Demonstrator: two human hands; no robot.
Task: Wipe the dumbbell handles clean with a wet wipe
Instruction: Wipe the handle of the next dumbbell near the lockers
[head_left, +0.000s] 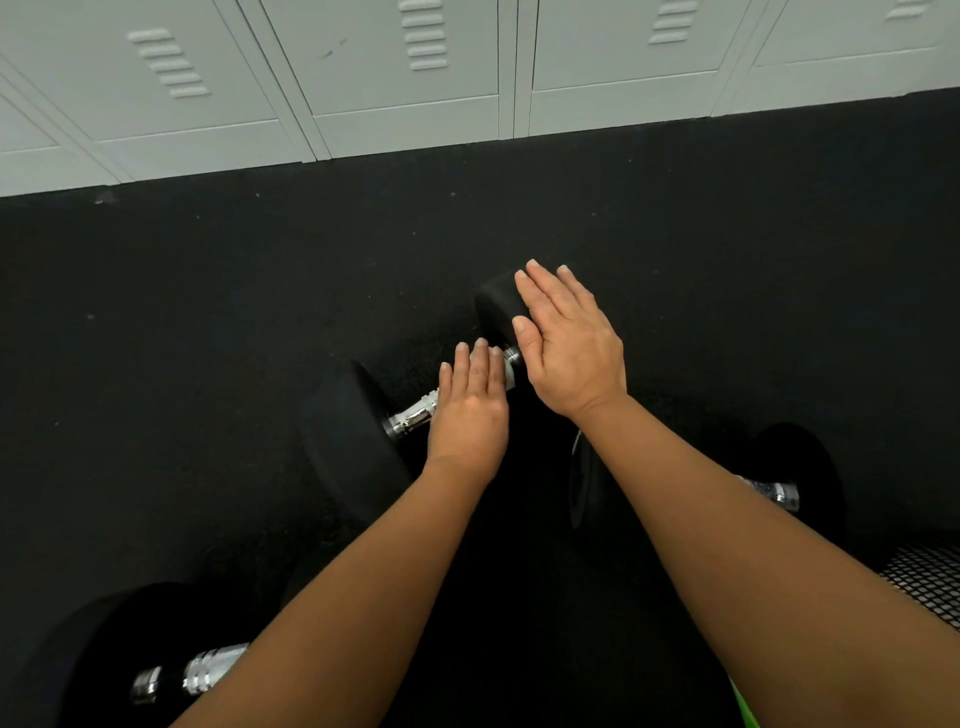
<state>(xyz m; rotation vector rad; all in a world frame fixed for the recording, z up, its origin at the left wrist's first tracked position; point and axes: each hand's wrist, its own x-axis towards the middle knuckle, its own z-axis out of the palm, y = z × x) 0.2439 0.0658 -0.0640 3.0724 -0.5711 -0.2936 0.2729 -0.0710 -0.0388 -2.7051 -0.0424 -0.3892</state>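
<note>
A dumbbell with black heads and a chrome handle (413, 418) lies slanted on the black floor in the middle. My left hand (470, 410) lies flat over the handle's far half, fingers straight. A bit of white wet wipe (508, 370) shows under its fingertips, against the handle. My right hand (566, 343) rests flat, fingers straight, on the dumbbell's far head (496, 306). The near head (353, 447) is uncovered. Most of the wipe is hidden under my left hand.
A second dumbbell (208, 670) lies at the lower left and a third dumbbell (774, 493) at the right, partly behind my right forearm. A black mesh surface (924, 587) is at the right edge. Grey lockers (405, 78) line the far side of the floor.
</note>
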